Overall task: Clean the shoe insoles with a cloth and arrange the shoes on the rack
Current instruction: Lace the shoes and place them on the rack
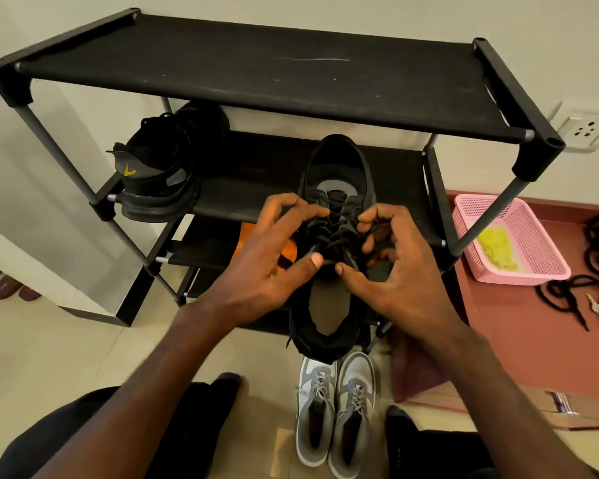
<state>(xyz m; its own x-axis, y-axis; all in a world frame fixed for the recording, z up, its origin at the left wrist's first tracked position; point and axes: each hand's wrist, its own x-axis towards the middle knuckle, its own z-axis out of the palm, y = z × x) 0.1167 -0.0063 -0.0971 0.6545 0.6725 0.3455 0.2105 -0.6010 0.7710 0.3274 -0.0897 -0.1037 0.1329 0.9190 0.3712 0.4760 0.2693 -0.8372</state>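
Shoe (336, 188) held beside rack (256, 70); grey pair (336, 413) below.

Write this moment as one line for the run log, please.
stage: lacing | left hand: pinches lace | right hand: pinches lace | black shoe: held before rack | grey pair: on floor

A pink basket (547, 261) sits on a maroon mat (519, 344) beside loose black laces (567, 292) and keys (597, 304), with a white wall socket (583, 128) above.
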